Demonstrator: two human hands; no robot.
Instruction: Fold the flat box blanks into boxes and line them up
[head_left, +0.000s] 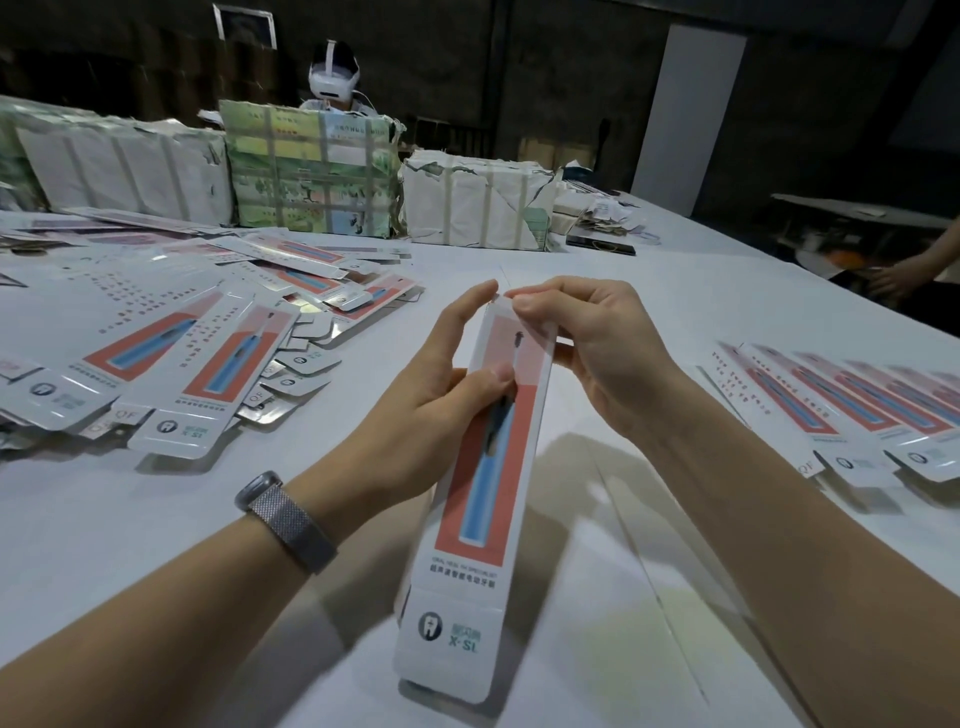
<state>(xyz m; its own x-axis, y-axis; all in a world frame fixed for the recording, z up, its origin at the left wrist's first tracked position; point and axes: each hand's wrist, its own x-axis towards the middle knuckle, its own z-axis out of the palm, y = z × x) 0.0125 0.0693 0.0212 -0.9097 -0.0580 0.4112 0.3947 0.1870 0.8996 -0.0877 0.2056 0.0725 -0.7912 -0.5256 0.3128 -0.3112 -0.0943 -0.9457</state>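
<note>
Left hand (441, 374) grips the box (488, 441) mid-frame; right hand (587, 338) pinches its top flap, which could crease if forced.

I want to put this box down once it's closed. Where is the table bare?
Bare table runs between the pile of flat blanks on the left and the row of boxes on the right, and on toward the wrapped bundles. Both hands hold the box above it. The left side is crowded.
</note>
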